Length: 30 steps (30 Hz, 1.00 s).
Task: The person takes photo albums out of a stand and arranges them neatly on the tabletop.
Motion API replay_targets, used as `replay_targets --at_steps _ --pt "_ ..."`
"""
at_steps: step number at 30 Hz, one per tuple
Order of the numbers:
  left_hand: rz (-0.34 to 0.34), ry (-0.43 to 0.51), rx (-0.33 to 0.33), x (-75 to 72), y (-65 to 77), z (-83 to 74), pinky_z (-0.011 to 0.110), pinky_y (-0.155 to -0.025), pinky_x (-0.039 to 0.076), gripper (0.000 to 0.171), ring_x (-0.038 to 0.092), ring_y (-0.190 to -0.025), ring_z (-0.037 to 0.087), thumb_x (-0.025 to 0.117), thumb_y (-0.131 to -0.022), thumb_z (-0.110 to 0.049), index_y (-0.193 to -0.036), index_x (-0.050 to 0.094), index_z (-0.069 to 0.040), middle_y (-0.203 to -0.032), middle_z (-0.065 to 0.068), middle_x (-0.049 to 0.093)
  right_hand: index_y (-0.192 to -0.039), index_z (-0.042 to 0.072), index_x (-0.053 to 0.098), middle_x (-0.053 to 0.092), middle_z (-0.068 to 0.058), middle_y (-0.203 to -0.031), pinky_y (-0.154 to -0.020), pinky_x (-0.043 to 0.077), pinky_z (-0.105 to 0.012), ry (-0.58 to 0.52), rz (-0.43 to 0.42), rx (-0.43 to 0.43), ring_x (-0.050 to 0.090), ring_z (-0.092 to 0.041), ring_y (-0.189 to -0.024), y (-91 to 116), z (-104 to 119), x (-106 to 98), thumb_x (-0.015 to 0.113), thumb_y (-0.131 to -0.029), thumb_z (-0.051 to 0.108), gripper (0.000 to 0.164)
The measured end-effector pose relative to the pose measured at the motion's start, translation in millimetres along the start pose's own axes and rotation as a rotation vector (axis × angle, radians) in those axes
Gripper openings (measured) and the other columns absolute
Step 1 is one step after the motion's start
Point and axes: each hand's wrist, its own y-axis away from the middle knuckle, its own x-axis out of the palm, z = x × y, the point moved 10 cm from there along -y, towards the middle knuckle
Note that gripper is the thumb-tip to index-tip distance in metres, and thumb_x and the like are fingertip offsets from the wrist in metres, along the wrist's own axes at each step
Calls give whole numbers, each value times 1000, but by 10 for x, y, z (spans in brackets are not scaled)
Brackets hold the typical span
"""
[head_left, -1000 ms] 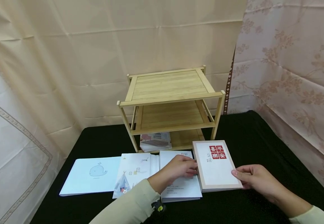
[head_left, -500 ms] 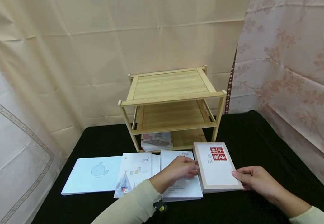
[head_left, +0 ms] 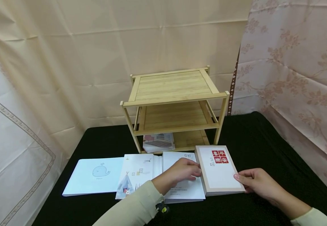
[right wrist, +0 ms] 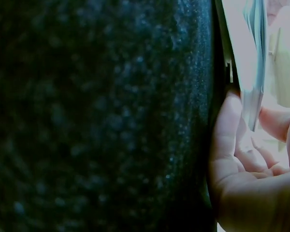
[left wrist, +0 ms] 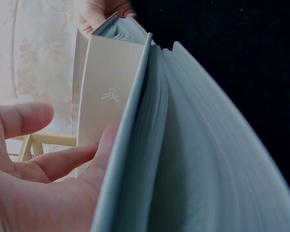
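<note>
My right hand (head_left: 260,183) pinches the right edge of a thick book (head_left: 220,180) with red square characters on its cover, thumb on top and fingers underneath. The right wrist view shows its page edges (right wrist: 253,92) between thumb and fingers. My left hand (head_left: 181,172) reaches over a white book (head_left: 184,191), with fingertips at the thick book's left side. In the left wrist view those fingers (left wrist: 63,162) touch the beige spine (left wrist: 108,92), while the thumb stands apart from it. Part of the white book's cover is hidden under the left hand.
Left of these lie a white book with a tent drawing (head_left: 135,172) and a pale whale-cover book (head_left: 95,179) on the black cloth (head_left: 101,141). Behind stands a three-tier wooden shelf (head_left: 174,84), with another book (head_left: 159,141) on its bottom tier.
The far edge of the thick book has dropped slightly toward me. Both hands keep nearly the same hold, and the whole head view has shifted a little.
</note>
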Motion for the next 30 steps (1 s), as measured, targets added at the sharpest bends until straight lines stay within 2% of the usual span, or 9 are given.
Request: replay_targets --at_steps 9,18,24,30 --pt "26 -3 2 -18 -46 58 36 -86 64 32 76 -102 27 60 -101 -16 -122 69 7 -107 16 77 -123 -2 69 74 -5 -88 -68 61 -34 159 -27 -44 70 -22 -80 5 71 13 68 -98 39 48" --pt "36 -15 -5 -32 -18 27 36 -85 64 31 76 -103 27 61 -101 -16 -122 69 6 -107 16 77 -114 6 75 69 -3 -84 -65 60 -33 292 -136 19 68 -17 -73 14 101 -11 74 -91 44 44" --pt "34 -1 -14 -41 -28 42 37 -85 64 30 76 -103 29 62 -101 -17 -120 70 5 -107 17 78 -109 7 76 70 -1 -82 -63 60 -32 344 -161 26 69 -15 -70 29 171 -25 78 -88 44 43" --pt "39 10 -27 -44 -27 46 38 -86 64 31 76 -104 29 62 -101 -18 -120 70 5 -108 15 78 -106 7 76 72 -1 -84 -65 61 -33 337 -156 51 70 -14 -71 28 182 -34 80 -87 43 41"
